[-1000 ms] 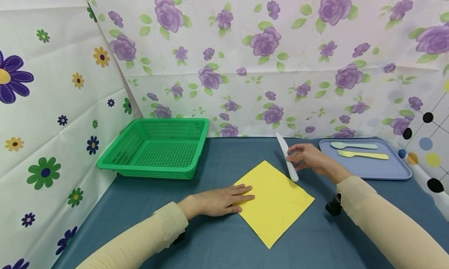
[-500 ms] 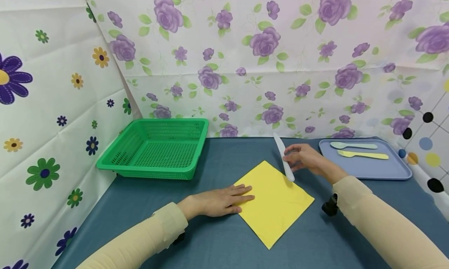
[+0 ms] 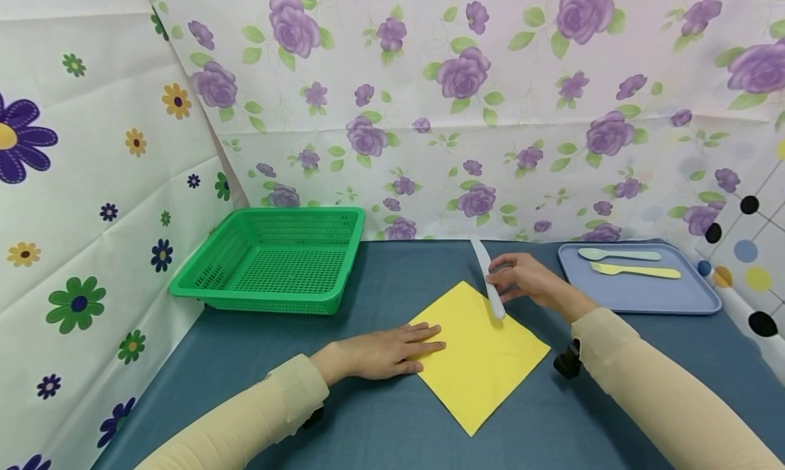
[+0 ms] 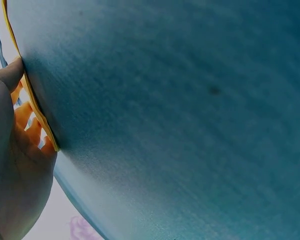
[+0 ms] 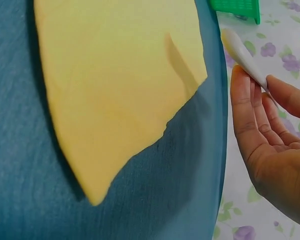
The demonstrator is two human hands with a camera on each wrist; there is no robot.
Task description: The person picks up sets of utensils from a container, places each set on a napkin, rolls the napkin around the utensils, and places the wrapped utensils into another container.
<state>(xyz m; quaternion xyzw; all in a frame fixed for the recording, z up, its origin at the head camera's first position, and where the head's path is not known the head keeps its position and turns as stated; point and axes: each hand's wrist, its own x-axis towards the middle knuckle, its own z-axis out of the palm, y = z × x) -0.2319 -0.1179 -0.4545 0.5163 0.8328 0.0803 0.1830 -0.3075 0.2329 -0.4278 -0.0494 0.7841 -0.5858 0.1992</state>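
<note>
A yellow napkin lies like a diamond on the blue-covered table. On its left corner rests my left hand, fingers straight and spread; the left wrist view shows the napkin's edge beside that hand. My right hand pinches a white plastic knife between thumb and fingers, its blade pointing away toward the back. The knife is held above the napkin's far right edge, and in the right wrist view its handle end sticks out past the fingers over the napkin.
A green plastic basket stands at the back left. At the back right a blue-grey tray carries a pale green spoon and a yellow fork. Flowered cloth hangs behind the table.
My right hand has moved left with the knife, from the napkin's far right edge to further over the napkin. The left hand and the napkin have stayed put.
</note>
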